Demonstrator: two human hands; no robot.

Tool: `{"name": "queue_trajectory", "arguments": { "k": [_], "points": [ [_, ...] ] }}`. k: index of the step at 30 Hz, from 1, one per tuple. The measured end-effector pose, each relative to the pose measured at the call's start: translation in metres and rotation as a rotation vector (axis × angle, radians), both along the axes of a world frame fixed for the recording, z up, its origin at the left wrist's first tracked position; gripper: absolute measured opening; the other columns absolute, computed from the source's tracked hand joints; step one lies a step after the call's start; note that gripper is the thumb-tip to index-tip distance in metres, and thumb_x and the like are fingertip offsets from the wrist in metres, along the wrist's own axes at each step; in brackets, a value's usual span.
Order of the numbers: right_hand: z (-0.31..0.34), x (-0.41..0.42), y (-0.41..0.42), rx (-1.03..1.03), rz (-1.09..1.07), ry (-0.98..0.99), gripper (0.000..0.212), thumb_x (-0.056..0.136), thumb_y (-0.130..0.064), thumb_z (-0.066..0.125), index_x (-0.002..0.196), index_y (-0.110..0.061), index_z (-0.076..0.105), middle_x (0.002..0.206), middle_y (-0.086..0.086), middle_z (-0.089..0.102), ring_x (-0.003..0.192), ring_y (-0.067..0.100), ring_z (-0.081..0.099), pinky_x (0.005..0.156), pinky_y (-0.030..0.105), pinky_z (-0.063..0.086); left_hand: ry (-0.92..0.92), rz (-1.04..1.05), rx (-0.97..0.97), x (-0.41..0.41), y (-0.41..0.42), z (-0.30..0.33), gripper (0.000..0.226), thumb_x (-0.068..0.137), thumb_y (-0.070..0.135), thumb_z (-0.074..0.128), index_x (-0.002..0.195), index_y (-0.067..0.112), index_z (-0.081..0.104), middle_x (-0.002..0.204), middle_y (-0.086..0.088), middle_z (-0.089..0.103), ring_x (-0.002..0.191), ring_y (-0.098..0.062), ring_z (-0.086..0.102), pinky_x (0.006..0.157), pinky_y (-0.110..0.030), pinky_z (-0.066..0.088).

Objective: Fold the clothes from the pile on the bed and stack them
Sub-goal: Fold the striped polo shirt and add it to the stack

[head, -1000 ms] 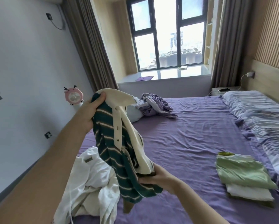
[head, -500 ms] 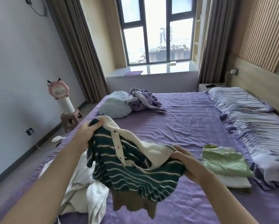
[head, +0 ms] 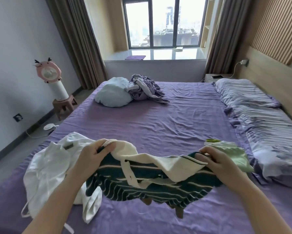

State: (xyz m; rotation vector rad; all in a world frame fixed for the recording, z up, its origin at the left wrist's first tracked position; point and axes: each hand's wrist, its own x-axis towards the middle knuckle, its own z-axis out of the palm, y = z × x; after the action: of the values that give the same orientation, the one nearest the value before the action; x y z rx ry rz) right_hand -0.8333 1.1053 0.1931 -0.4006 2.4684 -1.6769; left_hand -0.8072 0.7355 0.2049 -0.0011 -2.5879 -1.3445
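Note:
A dark green shirt with cream stripes and a cream collar point(head: 147, 181) is stretched out wide just above the purple bed sheet point(head: 167, 125). My left hand point(head: 95, 153) grips its left shoulder by the collar. My right hand point(head: 216, 160) grips its right shoulder. A brownish garment point(head: 179, 212) peeks out beneath the shirt's hem. A crumpled white garment point(head: 47, 171) lies at the left under my left forearm. A folded stack topped with a light green piece point(head: 234, 154) sits at the right, partly hidden by my right hand.
A light blue bundle point(head: 113, 93) and a crumpled lilac garment point(head: 145, 89) lie at the far side of the bed. Striped pillows point(head: 263, 119) line the right edge by the headboard. A pink fan point(head: 48, 73) on a stool stands on the floor at the left.
My hands have moved apart and down, spreading the striped shirt from a hanging bunch into a wide, flat span low over the bed. The view has tilted down.

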Motion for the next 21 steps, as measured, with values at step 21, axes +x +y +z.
{"name": "queue_trajectory", "arguments": {
  "k": [21],
  "points": [
    [-0.289,-0.072,-0.047,0.170,-0.358,-0.632,0.032,0.092,-0.038,0.054,0.076,-0.014,0.066,0.068,0.002,0.067,0.061,0.012,0.061,0.052,0.024,0.043,-0.684,-0.008,0.012,-0.107,-0.010,-0.300,0.028,0.085,0.026,0.069,0.068,0.004,0.066,0.073,-0.002,0.059,0.072,-0.014,0.054,0.067,-0.024,0.039]
  ]
}}
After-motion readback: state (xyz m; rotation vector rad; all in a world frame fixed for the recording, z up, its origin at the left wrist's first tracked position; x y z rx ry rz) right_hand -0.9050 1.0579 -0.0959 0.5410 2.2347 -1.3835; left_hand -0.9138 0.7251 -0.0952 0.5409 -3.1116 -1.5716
